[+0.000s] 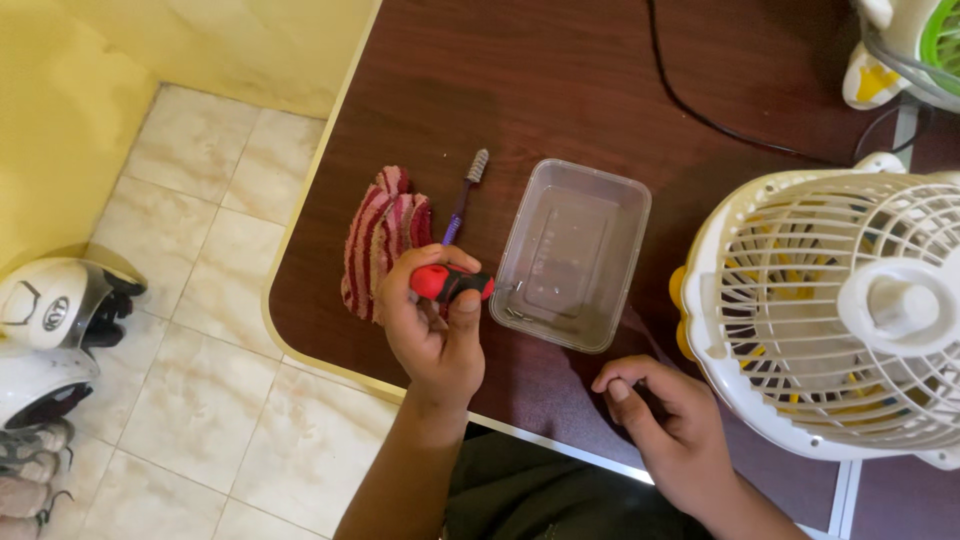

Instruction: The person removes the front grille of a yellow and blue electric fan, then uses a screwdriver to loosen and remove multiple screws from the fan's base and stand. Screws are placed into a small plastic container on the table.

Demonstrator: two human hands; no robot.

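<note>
1. Your dark brown wooden table with a pale edge (pixel 560 90) fills most of the view, above a floor of cream tiles (pixel 190 400)
2. A white plastic table fan with a round grille (pixel 840 310) stands at the table's right side, and a black cable (pixel 720 125) runs across the top behind it
3. A clear rectangular plastic container (pixel 572 254) sits mid-table, between the fan and your left hand
4. A folded red-and-pink striped cloth (pixel 380 240) lies near the table's left edge, with a purple-handled toothbrush (pixel 465 195) just beside it
5. Your left hand (pixel 432 325) has its fingers wrapped around a short screwdriver with a red and black handle (pixel 452 284), held just left of the container
6. Your right hand (pixel 665 415) rests near the fan's base, fingers curled in; you cannot tell whether it grips anything
</note>
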